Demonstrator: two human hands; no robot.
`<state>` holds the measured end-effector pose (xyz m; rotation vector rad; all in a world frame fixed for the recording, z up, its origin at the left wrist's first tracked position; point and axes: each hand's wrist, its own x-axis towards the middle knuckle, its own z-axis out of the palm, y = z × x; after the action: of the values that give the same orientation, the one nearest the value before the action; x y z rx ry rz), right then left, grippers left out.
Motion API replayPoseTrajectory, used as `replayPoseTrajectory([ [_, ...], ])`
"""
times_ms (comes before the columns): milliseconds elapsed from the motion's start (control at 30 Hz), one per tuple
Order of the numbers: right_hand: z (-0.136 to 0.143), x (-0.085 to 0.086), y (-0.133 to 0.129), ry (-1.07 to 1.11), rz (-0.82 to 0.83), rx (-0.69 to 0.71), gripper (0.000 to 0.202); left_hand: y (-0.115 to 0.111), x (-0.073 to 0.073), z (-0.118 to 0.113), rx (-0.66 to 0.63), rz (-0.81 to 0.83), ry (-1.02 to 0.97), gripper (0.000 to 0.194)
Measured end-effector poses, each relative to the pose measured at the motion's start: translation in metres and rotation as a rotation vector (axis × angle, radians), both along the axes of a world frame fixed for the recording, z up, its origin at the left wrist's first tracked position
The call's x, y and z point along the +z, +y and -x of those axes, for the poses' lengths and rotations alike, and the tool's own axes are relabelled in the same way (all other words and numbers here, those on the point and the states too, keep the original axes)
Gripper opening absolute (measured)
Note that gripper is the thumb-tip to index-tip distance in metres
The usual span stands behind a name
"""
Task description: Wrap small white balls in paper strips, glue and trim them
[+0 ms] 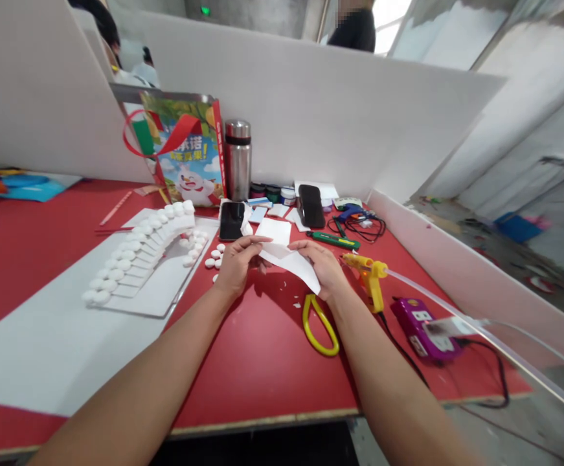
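So both hands are working on one piece of white paper (294,264) here, holding it up over the middle of the tabletop (262,369), about midway between the near and far edges. The left hand (236,264) is pinching its left end, fingers closed narrow, and the right hand (324,266) is gripping the other side, with the paper's lower corner drooping by the palm. A square white card (274,230) is lying just past them, toward the far edge. A yellow loop handle (329,351) is sitting by the right wrist, nearer the near edge; can't tell what it's attached to. Over toward the right edge, a yellow glue gun (372,285) is resting with a long clear stick (427,298) poking out the back, and a purple power box (420,330) is sitting near the near right corner. Off toward the left, a curved white model (140,252) is standing on a board, topped with rows of white balls, and some loose white pellets (211,263) are lying beside the left hand. Along the far edge, a picture bag (194,168) and a steel bottle (237,165) are standing side by side, with a black phone (232,220) lying in front of the bottle.
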<state>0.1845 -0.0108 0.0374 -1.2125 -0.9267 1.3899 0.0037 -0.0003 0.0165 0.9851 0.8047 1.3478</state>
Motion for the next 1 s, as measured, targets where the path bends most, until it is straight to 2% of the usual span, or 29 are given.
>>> replayPoseTrajectory([
  [233, 0.0000, 0.0035, -0.0020, -0.026, 0.006, 0.000, 0.019, 0.0012, -0.0034, 0.0013, -0.034, 0.015, -0.018, 0.021],
  [400, 0.0009, 0.0026, -0.0057, -0.073, -0.090, 0.036, 0.016, 0.0038, -0.0080, -0.0012, -0.002, 0.033, 0.005, 0.025],
  [600, -0.0046, 0.0003, -0.0064, -0.155, -0.144, 0.063, 0.024, 0.0050, -0.0097, -0.0017, 0.000, 0.040, 0.001, 0.039],
  [667, -0.0066, 0.0018, -0.0064, -0.092, -0.142, 0.084, 0.035, 0.0039, -0.0087, -0.0014, -0.005, 0.029, 0.046, 0.040],
  [767, -0.0072, 0.0023, -0.0065, -0.070, -0.021, 0.154, 0.059, 0.0025, -0.0086, -0.0019, -0.002, -0.014, 0.146, 0.037],
  [867, -0.0064, -0.0008, -0.0062, -0.156, 0.041, 0.186, 0.050, 0.0025, -0.0098, -0.0028, 0.011, -0.048, 0.201, 0.036],
  [1000, -0.0079, -0.0050, -0.0049, -0.223, -0.016, 0.168, 0.035, 0.0027, -0.0104, -0.0036, -0.018, -0.038, 0.170, 0.038],
])
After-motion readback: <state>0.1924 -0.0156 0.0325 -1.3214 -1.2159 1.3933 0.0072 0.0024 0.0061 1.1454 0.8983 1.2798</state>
